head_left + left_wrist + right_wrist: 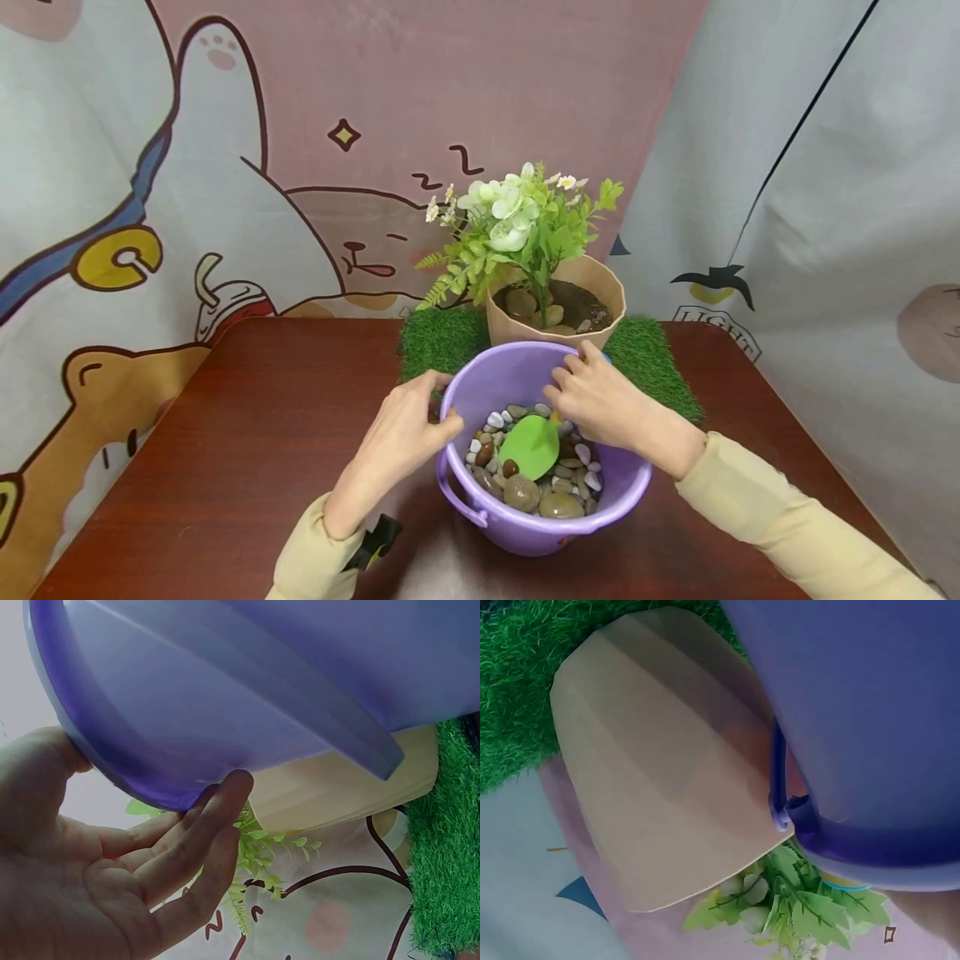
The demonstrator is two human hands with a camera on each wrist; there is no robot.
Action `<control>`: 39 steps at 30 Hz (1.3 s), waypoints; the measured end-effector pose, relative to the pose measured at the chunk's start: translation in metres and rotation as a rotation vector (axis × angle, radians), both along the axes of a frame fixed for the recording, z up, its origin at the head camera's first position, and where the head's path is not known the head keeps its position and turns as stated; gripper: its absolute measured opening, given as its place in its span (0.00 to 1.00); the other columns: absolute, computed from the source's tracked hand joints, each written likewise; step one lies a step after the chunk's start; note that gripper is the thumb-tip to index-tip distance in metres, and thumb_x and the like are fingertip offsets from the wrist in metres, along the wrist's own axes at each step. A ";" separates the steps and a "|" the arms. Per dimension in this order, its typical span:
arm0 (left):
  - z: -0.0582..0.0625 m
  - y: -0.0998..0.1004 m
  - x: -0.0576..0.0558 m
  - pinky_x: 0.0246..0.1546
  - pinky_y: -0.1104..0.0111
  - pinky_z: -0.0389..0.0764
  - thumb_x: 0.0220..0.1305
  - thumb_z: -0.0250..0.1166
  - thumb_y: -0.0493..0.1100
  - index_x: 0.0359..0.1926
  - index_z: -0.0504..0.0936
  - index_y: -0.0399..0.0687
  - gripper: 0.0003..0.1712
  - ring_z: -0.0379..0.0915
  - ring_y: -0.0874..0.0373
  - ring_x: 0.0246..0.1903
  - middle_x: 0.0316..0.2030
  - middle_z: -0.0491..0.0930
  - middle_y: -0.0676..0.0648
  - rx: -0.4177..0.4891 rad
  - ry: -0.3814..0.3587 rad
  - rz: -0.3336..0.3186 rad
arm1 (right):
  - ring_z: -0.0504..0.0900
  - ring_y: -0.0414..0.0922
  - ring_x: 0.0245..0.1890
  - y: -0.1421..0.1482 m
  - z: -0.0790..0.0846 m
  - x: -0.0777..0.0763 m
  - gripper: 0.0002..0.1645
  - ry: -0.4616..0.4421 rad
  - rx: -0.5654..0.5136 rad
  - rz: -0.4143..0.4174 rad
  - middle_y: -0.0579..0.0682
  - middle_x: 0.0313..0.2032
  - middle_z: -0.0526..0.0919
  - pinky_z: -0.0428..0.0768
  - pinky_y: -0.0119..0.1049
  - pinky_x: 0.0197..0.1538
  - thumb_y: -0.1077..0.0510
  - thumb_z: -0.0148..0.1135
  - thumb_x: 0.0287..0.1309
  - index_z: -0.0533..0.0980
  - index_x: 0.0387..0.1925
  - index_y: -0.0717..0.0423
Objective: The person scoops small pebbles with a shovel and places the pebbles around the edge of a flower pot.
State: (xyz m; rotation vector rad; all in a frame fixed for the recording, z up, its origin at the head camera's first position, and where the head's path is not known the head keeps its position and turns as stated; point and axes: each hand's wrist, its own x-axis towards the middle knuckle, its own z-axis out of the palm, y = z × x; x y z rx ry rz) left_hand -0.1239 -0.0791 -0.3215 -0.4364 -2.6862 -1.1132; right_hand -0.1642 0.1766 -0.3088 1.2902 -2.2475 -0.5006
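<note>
You look to be steadying the purple bucket (525, 537) of stones (560, 505) on the worktop (300, 375).
Your left grip (401, 425) pinches its left rim; your right grip (600, 396) covers the green scoop's (531, 448) handle, its hold unclear. The next move probably calls for a firm right hold.

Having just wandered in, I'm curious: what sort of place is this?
Probably an indoor corner staged for some tabletop activity. Cartoon-printed hangings surround the table, and a grass-like mat lies on it, behind a purple bucket holding pebbles.
</note>
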 end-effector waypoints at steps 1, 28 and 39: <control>0.000 0.000 0.000 0.26 0.74 0.73 0.43 0.61 0.41 0.45 0.78 0.44 0.22 0.77 0.66 0.25 0.34 0.83 0.50 -0.002 0.003 -0.001 | 0.67 0.48 0.22 0.000 -0.001 0.000 0.14 0.000 -0.004 -0.002 0.46 0.18 0.72 0.62 0.44 0.36 0.55 0.70 0.30 0.71 0.18 0.50; 0.000 0.001 0.000 0.25 0.74 0.73 0.43 0.61 0.41 0.45 0.78 0.43 0.23 0.77 0.66 0.25 0.34 0.83 0.49 -0.004 0.007 -0.003 | 0.63 0.44 0.22 0.000 -0.003 0.001 0.16 -0.054 0.021 0.002 0.45 0.19 0.70 0.59 0.42 0.35 0.61 0.68 0.23 0.69 0.19 0.51; 0.000 0.001 0.000 0.25 0.73 0.73 0.44 0.61 0.40 0.44 0.78 0.43 0.22 0.76 0.66 0.25 0.34 0.83 0.48 -0.010 0.003 -0.002 | 0.66 0.45 0.25 -0.002 -0.002 -0.001 0.20 -0.077 -0.013 0.050 0.44 0.20 0.71 0.60 0.43 0.38 0.54 0.73 0.21 0.70 0.21 0.49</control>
